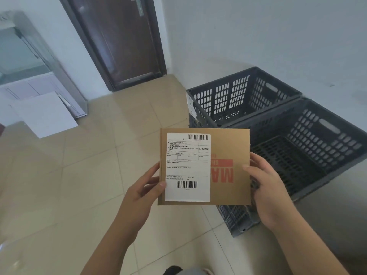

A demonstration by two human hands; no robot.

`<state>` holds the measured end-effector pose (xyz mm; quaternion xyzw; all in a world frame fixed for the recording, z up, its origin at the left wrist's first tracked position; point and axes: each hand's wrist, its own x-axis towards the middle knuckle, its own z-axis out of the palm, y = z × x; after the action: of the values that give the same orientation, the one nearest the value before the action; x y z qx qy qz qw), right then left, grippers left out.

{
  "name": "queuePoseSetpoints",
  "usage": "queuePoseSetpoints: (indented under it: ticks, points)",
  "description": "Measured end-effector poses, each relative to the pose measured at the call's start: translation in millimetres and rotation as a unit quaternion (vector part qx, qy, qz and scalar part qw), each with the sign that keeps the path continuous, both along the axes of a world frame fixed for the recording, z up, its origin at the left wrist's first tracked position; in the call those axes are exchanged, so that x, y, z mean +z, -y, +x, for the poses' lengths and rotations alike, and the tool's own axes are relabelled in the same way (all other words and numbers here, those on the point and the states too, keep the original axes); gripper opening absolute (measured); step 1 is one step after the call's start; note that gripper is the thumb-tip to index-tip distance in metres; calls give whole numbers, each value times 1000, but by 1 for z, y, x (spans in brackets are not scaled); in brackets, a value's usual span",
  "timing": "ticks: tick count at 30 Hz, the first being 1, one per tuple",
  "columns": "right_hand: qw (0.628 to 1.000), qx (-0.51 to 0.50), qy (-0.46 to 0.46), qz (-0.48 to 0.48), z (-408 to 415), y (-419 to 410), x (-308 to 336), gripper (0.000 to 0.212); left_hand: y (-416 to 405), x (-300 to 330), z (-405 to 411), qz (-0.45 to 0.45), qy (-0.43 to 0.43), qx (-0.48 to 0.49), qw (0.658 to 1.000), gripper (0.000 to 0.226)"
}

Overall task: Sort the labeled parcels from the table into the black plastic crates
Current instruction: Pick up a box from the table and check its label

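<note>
Beige tiled floor (pixel 89 175), dark door (pixel 119 46), perhaps wooden.

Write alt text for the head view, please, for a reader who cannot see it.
Two hands, left and right, hold a flat brown parcel by its side edges, its white label facing the camera. Behind it, two black crates stand on the tiled floor by a wall; both look empty. A dark door is farther back.

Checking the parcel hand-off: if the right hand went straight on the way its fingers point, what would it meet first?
The right hand grips the cardboard parcel at its right edge, fingers pointing up-left across it. Beyond the parcel, probably the near black crate, though depth is unclear.
</note>
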<state>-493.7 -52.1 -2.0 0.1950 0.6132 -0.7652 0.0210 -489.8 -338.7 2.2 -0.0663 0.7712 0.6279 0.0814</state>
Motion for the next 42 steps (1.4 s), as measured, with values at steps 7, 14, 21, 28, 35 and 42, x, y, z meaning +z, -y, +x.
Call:
queuePoseSetpoints:
  ticks: [7, 14, 21, 28, 35, 42]
  points:
    - [999, -31, -6, 2, -80, 4, -8, 35, 3, -16, -112, 9, -11, -35, 999, 53]
    - [983, -182, 12, -8, -192, 8, 6, 29, -2, -25, -283, 22, -71, -151, 986, 58]
    - [967, -238, 79, -49, -317, 8, 35, 37, -17, -13, -443, -71, -192, -228, 952, 76]
    - [942, -309, 111, -73, -363, -6, 10, 19, -79, -18, -531, -30, -35, -355, 934, 74]
    - [915, -355, 146, -128, -396, -42, -40, 32, -171, -38, -586, 0, 158, -346, 925, 77]
    - [853, -396, 258, -224, -440, -57, -111, 49, -234, -122, -619, -66, 277, -330, 900, 58]
